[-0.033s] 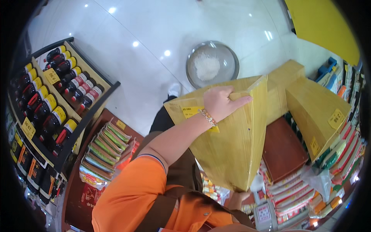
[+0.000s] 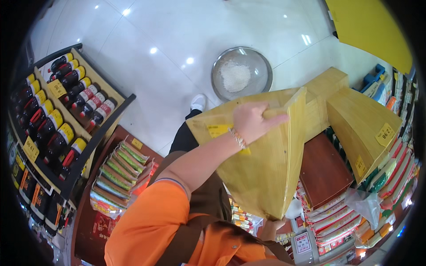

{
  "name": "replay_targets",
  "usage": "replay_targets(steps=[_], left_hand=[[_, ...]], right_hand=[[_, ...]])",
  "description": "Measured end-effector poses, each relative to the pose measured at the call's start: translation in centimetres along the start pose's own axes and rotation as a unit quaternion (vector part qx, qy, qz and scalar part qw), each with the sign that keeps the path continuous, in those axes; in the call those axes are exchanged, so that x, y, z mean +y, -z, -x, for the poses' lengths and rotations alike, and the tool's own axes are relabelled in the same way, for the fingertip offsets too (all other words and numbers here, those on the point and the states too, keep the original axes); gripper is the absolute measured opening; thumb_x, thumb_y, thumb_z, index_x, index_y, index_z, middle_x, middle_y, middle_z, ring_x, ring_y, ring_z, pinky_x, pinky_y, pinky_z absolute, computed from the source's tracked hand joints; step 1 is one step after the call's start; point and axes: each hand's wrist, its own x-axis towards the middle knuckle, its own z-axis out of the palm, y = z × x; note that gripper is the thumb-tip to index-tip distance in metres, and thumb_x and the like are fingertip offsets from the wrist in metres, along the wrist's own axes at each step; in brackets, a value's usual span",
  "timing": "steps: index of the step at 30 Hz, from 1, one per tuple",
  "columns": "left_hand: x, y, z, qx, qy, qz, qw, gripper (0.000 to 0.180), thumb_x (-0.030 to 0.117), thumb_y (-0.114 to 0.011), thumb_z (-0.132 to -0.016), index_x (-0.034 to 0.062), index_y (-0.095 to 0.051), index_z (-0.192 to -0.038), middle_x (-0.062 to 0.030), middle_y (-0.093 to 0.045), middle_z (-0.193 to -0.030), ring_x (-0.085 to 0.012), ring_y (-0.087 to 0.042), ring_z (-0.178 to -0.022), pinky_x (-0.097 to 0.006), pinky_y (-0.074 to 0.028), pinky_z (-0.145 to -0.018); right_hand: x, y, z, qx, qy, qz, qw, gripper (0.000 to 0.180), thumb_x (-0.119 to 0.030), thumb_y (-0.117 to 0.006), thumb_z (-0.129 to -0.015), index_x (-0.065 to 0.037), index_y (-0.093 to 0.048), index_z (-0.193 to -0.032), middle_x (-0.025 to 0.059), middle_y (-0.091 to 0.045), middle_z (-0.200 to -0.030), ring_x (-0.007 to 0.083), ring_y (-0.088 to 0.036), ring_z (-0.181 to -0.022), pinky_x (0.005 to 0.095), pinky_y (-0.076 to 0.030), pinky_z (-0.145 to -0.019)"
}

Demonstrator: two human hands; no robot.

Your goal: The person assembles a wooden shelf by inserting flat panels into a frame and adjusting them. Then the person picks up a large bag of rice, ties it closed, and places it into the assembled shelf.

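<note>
A large light-wood box point(image 2: 262, 168) with slanted sides and yellow labels stands tilted in front of my body. My left hand point(image 2: 255, 122), a beaded bracelet at its wrist, is closed over the box's upper part, thumb stretched along the edge. Close to my body, my right hand point(image 2: 271, 227) holds the box's lower corner; most of its fingers are hidden. Beyond the box, a round metal pan point(image 2: 215, 88) rests on the floor with a heap of white grains point(image 2: 236, 76) in it.
Bottles fill a dark-edged shelf point(image 2: 128, 104) at the left, above stacked packets point(image 2: 117, 173). At right are another wooden box point(image 2: 364, 119), a reddish-brown board point(image 2: 326, 170) and bagged goods point(image 2: 333, 226). A yellow panel point(image 2: 370, 31) stands far right. My shoe point(image 2: 198, 102) is on the tiled floor point(image 2: 177, 35).
My shoe shows more fully beside the box. The view has shifted slightly; both hands keep their places on the wooden box.
</note>
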Motion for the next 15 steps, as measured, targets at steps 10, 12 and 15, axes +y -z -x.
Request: replay_targets(steps=[10, 12, 15], left_hand=[[-0.7, -3.0, 3.9, -0.070, -0.096, -0.027, 0.993, 0.058, 0.054, -0.083, -0.067, 0.0058, -0.051, -0.057, -0.0103, -0.046, -0.050, -0.0280, -0.048, -0.045, -0.036, -0.035, -0.043], [-1.6, -4.1, 3.8, -0.073, -0.100, -0.024, 0.992, 0.058, 0.052, -0.084, -0.067, 0.0056, -0.051, -0.056, -0.0103, -0.046, -0.051, -0.0279, -0.048, -0.045, -0.036, -0.036, -0.043], [-2.7, -5.4, 4.5, -0.062, -0.132, -0.036, 0.989, 0.059, 0.053, -0.083, -0.067, 0.0066, -0.048, -0.055, -0.0094, -0.045, -0.049, -0.0277, -0.048, -0.044, -0.037, -0.035, -0.042]], right_hand=[[5.4, 2.5, -8.0, 0.039, -0.042, 0.010, 0.998, 0.038, -0.034, -0.047, -0.094, -0.011, -0.063, -0.119, 0.0084, -0.067, -0.113, 0.0267, -0.065, -0.101, 0.0411, -0.056, -0.079], [7.1, 2.2, -9.4, 0.045, -0.042, -0.002, 0.998, 0.034, -0.034, -0.050, -0.094, -0.011, -0.065, -0.113, 0.0063, -0.069, -0.106, 0.0226, -0.067, -0.088, 0.0335, -0.055, -0.068], [9.2, 2.2, -11.7, 0.032, -0.039, 0.023, 0.998, 0.029, -0.031, -0.049, -0.091, -0.012, -0.067, -0.105, 0.0016, -0.071, -0.095, 0.0190, -0.068, -0.084, 0.0311, -0.056, -0.066]])
